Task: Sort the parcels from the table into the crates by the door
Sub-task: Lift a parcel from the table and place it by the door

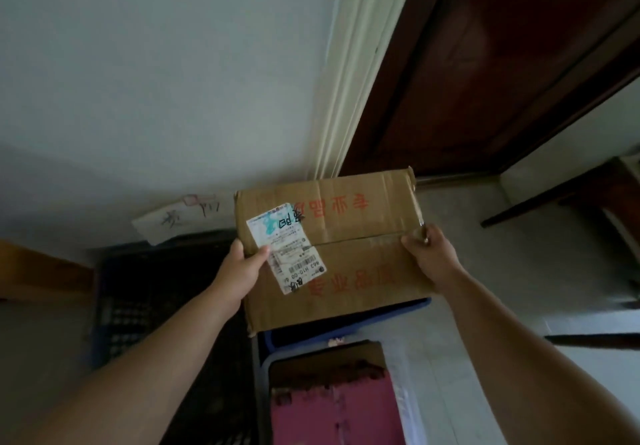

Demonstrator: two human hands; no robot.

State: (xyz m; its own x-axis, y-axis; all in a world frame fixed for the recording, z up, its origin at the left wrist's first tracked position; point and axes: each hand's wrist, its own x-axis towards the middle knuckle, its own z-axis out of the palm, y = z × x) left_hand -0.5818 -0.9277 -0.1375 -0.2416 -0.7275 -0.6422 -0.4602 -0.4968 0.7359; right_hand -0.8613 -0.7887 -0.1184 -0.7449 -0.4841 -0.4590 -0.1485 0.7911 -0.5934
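Grips cardboard parcel [346,254] with left hand [239,268] and right hand [429,257], thumbs clamped on top, other fingers hidden underneath. Partly hides blue crate [346,320] below fingers.

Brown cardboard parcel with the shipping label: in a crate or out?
Out. The left hand and right hand grip the brown cardboard parcel by its side edges, above the rim of the blue plastic crate.

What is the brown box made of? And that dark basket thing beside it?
The box looks like matte brown corrugated cardboard: creased flaps, frayed corners, and a printed paper label stuck on top. The dark crate is probably hard plastic: its wall shows a moulded grid of holes.
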